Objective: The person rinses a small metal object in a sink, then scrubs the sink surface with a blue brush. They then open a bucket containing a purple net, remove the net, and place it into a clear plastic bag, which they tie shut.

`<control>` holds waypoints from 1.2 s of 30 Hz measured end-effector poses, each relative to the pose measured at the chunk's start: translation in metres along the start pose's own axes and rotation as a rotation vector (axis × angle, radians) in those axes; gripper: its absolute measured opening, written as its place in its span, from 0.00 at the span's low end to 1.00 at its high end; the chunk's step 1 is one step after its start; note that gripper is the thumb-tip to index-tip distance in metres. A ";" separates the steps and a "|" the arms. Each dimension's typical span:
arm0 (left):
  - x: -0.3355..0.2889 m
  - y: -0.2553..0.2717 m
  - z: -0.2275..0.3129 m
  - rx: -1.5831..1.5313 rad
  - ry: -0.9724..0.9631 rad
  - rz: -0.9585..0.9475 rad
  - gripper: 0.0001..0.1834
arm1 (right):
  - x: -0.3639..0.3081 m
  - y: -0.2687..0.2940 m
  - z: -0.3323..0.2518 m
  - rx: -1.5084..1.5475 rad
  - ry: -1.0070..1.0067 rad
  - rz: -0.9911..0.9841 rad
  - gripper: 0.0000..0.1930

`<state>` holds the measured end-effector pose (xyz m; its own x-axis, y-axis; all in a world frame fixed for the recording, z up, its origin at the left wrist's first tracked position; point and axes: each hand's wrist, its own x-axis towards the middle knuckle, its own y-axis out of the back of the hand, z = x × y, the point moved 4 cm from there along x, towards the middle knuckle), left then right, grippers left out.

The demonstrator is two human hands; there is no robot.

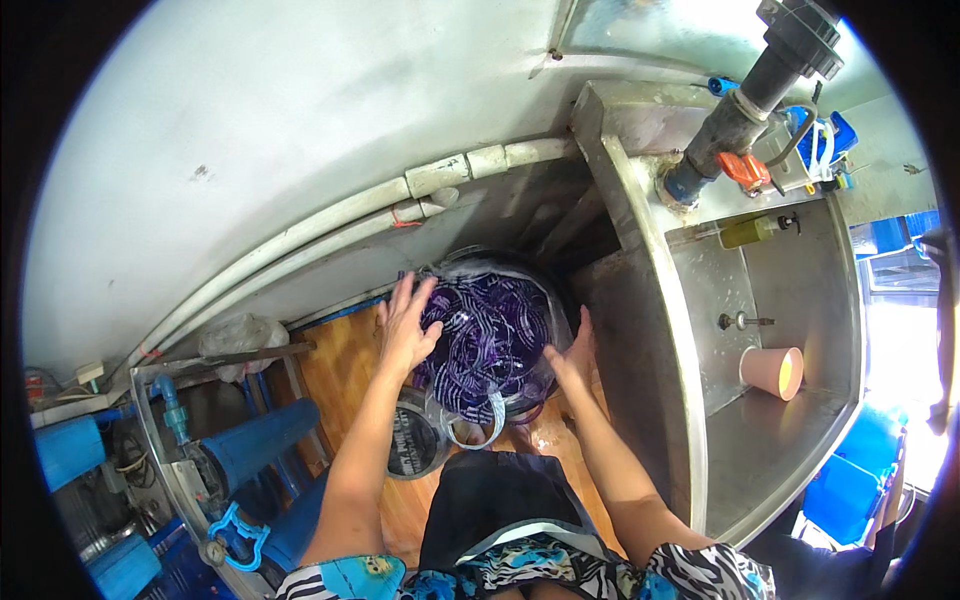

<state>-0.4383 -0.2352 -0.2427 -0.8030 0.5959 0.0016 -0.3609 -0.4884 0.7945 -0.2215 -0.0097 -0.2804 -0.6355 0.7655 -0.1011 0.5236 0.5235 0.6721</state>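
While hands (405,327) flank purp. bands (487,335), btm hidden, R hold unclear

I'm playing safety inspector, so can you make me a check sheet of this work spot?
Surface: wood-look floor.
Things handled: bundle of purple, black and white strips, clear plastic around it.
Clutter: pink cup in the metal sink; round dark-topped container on the floor.
Hands: left hand spread at the bundle's left; right hand at its right, grip unclear.
Cables: dark loop at far left, maybe a cable.
Surroundings: white pipes along the wall.
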 end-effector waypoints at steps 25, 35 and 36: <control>-0.091 -0.206 0.021 -0.656 0.916 0.133 0.20 | -0.106 -0.002 0.022 1.110 -0.850 -0.420 0.06; -0.112 -0.082 0.082 0.053 0.608 -0.317 0.25 | -0.071 0.016 -0.013 0.743 -0.436 -0.397 0.08; -0.119 -0.076 0.082 0.050 0.571 -0.306 0.24 | -0.069 0.015 -0.013 0.758 -0.399 -0.404 0.08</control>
<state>-0.2763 -0.2162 -0.2535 -0.7983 0.2637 -0.5414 -0.6017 -0.3122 0.7352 -0.1771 -0.0596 -0.2538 -0.6816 0.4711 -0.5598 0.6247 0.7731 -0.1101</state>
